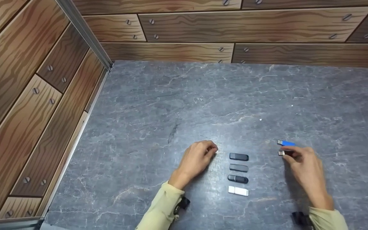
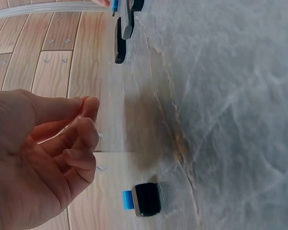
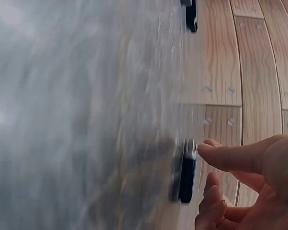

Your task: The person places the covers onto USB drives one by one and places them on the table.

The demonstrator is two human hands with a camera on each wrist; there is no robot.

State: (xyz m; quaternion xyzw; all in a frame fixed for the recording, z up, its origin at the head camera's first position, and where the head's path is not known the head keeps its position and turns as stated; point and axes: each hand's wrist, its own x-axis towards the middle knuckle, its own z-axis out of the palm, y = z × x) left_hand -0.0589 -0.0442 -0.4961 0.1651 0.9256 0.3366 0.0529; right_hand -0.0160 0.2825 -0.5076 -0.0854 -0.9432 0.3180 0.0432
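Four capped USB sticks lie in a column on the grey stone table point(image 1: 177, 105): a dark one point(image 1: 239, 156), a grey one point(image 1: 239, 167), a black one point(image 1: 238, 179) and a white one point(image 1: 238, 191). To their right lies an uncapped blue stick point(image 1: 287, 143). Just below it my right hand point(image 1: 294, 155) pinches a dark uncapped stick point(image 1: 282, 153) low over the table. In the right wrist view my thumb point(image 3: 221, 155) touches this dark stick point(image 3: 185, 175). My left hand point(image 1: 211, 150) rests left of the column, fingers point(image 2: 81, 139) loosely curled and holding nothing.
Wood-plank walls with screws close off the table at the back point(image 1: 235, 28) and the left point(image 1: 27, 95). A small black and blue object point(image 2: 141, 199) shows near my left fingers in the left wrist view only. A metal rail point(image 1: 85, 32) runs along the corner.
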